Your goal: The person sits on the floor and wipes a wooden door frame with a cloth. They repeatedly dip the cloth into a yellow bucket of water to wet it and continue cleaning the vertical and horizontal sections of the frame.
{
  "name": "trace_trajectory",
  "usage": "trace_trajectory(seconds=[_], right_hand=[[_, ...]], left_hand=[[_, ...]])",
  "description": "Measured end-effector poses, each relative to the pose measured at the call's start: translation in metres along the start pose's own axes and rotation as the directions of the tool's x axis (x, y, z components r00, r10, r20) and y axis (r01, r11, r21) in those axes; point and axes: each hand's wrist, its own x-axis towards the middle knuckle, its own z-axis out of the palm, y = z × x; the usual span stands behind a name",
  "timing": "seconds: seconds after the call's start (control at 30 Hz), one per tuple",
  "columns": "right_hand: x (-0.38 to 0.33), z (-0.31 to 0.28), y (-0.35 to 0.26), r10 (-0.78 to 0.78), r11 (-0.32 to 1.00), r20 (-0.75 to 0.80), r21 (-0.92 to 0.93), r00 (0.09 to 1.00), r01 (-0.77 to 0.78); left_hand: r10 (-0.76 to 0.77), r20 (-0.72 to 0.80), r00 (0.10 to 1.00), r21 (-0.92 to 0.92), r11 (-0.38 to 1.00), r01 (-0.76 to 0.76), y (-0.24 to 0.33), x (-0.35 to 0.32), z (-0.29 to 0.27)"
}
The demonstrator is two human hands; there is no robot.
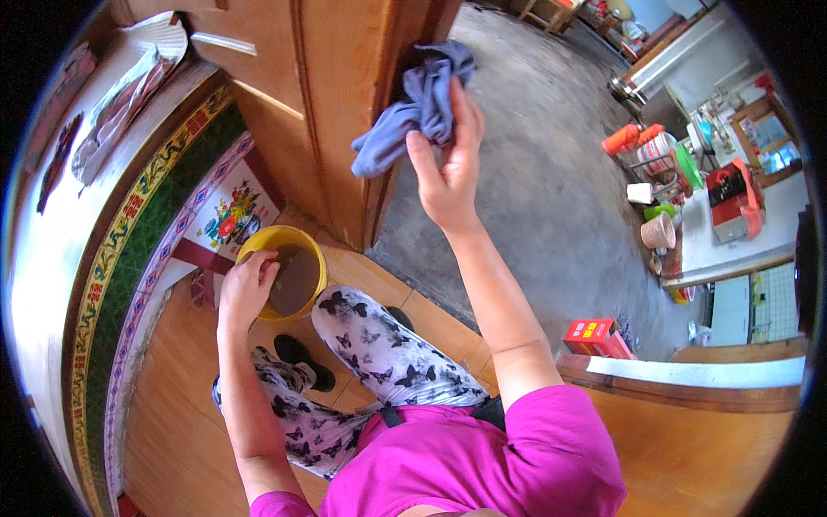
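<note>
My right hand, raised at the upper middle, is closed on a crumpled blue-purple cloth. The cloth lies against the narrow edge of a brown wooden door. Lower and to the left, my left hand has its fingers curled over the rim of a yellow bucket. Murky grey-brown water stands in the bucket, which is on the tiled floor by the door's foot.
A ledge with folded cloths runs along the left, above a patterned tile front. Grey concrete floor extends beyond the door. At right are a red box, orange containers and a counter.
</note>
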Motion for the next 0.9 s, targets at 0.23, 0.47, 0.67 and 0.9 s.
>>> trace_trajectory(seconds=[0.23,0.47,0.67,0.9], right_hand=[[-0.107,0.052,0.061,-0.015,0.967,-0.018,-0.255,1.000,0.010],[-0.243,0.086,0.109,0.620,0.766,0.035,-0.241,0.783,-0.596],[-0.322,0.081,0.188,0.869,0.485,0.070,-0.314,0.490,-0.816],[-0.245,0.069,0.130,0.835,0.537,0.139,-0.419,0.533,-0.732]], left_hand=[[-0.053,0.047,0.997,0.004,0.999,0.053,0.008,-0.003,-0.003],[-0.073,0.019,0.997,0.015,0.997,0.073,-0.003,-0.008,-0.007],[-0.032,0.057,0.998,0.023,0.999,0.030,0.009,0.008,-0.003],[-0.054,0.026,0.998,0.027,0.998,0.053,0.009,-0.001,-0.013]])
